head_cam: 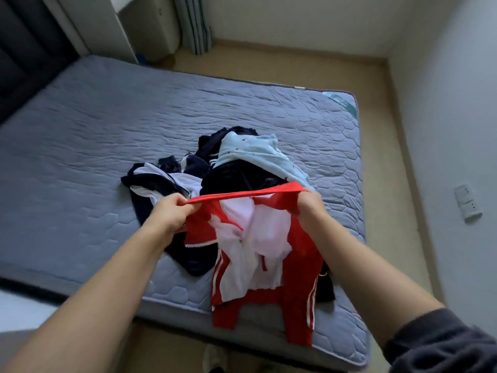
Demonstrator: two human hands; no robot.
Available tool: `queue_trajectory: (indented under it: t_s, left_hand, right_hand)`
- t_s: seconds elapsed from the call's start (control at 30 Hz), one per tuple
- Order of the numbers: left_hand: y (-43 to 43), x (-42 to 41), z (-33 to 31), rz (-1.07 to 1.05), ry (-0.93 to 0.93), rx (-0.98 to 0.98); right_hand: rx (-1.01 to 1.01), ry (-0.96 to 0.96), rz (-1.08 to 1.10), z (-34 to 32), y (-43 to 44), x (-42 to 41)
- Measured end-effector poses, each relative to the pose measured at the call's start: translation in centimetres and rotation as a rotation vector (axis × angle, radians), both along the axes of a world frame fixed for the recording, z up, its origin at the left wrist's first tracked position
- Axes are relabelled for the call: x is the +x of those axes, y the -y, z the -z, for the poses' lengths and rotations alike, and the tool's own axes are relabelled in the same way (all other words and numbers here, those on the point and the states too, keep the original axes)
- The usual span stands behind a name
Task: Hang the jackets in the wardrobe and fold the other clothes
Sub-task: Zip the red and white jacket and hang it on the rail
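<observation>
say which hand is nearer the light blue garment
Right. The right hand, gripping the red garment, is just beside the light blue garment; the left hand grips farther left.

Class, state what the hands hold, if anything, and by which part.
The left hand and right hand grip the red garment by its stretched top band.

No text reads; the green label (pixel 341 101) on the mattress (pixel 107 130) corner is blurred.

Red-white jacket (pixel 271 265), perhaps inside-out
</observation>
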State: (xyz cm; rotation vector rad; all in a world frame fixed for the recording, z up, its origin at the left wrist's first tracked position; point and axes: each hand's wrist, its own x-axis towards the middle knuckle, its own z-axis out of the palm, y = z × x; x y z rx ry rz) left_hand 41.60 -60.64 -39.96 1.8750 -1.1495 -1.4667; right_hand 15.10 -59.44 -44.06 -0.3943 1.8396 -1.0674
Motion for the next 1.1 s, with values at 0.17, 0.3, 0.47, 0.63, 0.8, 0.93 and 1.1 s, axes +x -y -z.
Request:
queue_trajectory:
  t_s: [0.17, 0.3, 0.47, 0.63, 0.8, 0.93, 1.1]
  left_hand:
    - [-8.1, 3.4, -6.2, -0.445, -0.276, 0.063]
    - [-14.9, 6.2, -11.7, -0.652, -0.377, -0.025]
    - [-23.8, 10.4, -18.0, -0.661, -0.452, -0.034]
    - [-35.2, 14.0, -21.8, -0.717, -0.508, -0.201]
    - [-50.2, 17.5, -23.0, -0.873, -0.444, -0.251]
    - [-61.7, 17.9, -24.6, -1.086, -0.357, -0.329]
    - [-77.0, 17.2, -25.4, -1.461, -0.28, -0.403]
  right_hand:
    - [-0.187, 0.177, -0.209, -9.5, -4.3, 2.7]
    - [-0.249, 0.384, -0.296, -16.2, -7.3, 6.7]
    - [-0.113, 0.453, -0.625, -22.0, -11.3, 12.8]
    - [-0.052, 0.309, -1.013, -25.7, -16.4, 18.9]
    - [0.067, 0.213, -1.395, -27.8, -22.0, 23.6]
    - [0.059, 0.283, -1.638, -28.8, -30.0, 29.6]
    - [-0.381, 0.004, -1.956, -29.0, -45.6, 37.3]
